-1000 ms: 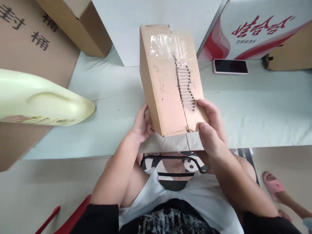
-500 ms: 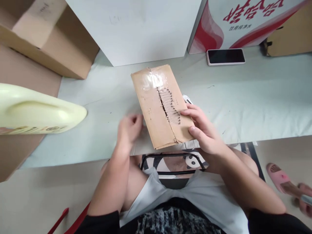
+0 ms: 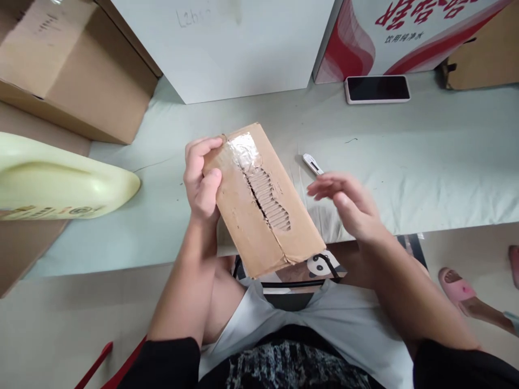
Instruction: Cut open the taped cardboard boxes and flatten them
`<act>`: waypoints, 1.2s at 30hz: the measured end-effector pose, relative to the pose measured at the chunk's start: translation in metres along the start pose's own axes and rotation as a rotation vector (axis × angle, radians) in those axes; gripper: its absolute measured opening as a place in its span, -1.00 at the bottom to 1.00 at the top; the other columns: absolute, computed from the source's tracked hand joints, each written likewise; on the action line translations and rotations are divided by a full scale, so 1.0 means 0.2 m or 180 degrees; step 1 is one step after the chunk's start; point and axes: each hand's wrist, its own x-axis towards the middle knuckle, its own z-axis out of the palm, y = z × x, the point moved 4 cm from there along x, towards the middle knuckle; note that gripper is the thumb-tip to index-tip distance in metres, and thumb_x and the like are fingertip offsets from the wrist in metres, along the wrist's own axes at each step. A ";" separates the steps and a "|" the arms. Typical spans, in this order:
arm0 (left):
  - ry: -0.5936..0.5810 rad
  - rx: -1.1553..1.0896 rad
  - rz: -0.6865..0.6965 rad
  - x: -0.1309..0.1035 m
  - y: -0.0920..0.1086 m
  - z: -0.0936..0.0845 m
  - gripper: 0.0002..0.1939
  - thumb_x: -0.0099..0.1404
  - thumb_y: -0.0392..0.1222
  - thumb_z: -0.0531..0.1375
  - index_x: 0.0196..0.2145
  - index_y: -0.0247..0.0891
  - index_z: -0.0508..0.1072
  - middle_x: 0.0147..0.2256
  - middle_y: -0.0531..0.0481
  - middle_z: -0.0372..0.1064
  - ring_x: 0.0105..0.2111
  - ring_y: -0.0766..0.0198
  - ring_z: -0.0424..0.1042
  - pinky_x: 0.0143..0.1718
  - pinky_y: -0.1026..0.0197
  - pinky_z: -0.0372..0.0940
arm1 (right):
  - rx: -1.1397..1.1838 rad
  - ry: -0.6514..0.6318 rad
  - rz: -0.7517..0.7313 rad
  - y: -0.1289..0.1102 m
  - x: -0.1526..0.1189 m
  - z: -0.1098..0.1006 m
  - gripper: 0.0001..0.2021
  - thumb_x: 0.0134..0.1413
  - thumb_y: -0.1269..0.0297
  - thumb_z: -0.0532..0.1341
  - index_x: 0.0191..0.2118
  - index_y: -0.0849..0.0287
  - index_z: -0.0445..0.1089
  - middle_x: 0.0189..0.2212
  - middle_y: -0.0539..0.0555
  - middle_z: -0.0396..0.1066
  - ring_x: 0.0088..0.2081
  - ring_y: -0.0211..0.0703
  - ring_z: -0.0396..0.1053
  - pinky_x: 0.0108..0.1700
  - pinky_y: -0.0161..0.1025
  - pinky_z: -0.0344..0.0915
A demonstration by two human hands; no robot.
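My left hand (image 3: 201, 175) grips the far left corner of a cardboard box (image 3: 239, 210), which is tilted over the near edge of the table. Clear tape shines at the box's far end, and a torn strip beside its middle slit bares the corrugation. To the right of the box, my right hand (image 3: 344, 202) is off it and holds nothing, its fingers apart and slightly blurred. A small white cutter (image 3: 312, 163) lies on the table just beyond the right fingertips.
The table (image 3: 425, 162) bears a phone (image 3: 378, 89), a large white box (image 3: 243, 54), a red and white carton (image 3: 348, 48) and a pale yellow bottle (image 3: 68, 181). Brown cartons (image 3: 101, 81) stand at the left. A person's slippered foot (image 3: 456, 286) shows at the right.
My left hand has taken hold of the box, and my right hand has let it go. The box has moved left and nearer to me, and more of the cutter shows.
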 end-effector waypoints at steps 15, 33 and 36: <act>-0.0263 0.0093 0.0519 -0.16 0.15 0.13 -0.56 0.51 0.16 0.00 0.15 -0.02 0.46 0.09 -0.11 0.41 0.18 -0.06 0.39 0.25 -0.18 0.34 | -0.2116 0.0440 0.1693 0.09 0.13 -0.19 -0.95 -0.12 0.32 0.24 -0.43 0.09 0.43 -0.62 -0.06 0.30 -0.57 -0.19 0.25 -0.47 -0.19 0.16; -0.0092 0.0290 0.0821 -0.29 0.30 0.23 -0.53 0.52 0.09 -0.01 0.21 -0.13 0.43 0.06 -0.19 0.43 0.12 -0.03 0.46 0.13 -0.14 0.48 | -0.0332 0.0069 0.0252 -0.52 0.02 0.09 -0.71 0.25 -0.01 0.37 0.02 -0.09 0.51 -0.20 0.02 0.67 -0.44 -0.16 0.55 -0.43 -0.18 0.51; -0.0143 0.0256 0.0831 -0.28 0.30 0.23 -0.54 0.51 0.07 0.00 0.20 -0.14 0.43 0.05 -0.20 0.44 0.12 -0.04 0.46 0.12 -0.14 0.49 | -0.0718 0.0052 0.0340 -0.48 0.03 0.09 -0.71 0.30 -0.07 0.29 -0.01 -0.05 0.50 -0.26 0.04 0.66 -0.39 -0.12 0.57 -0.40 -0.17 0.51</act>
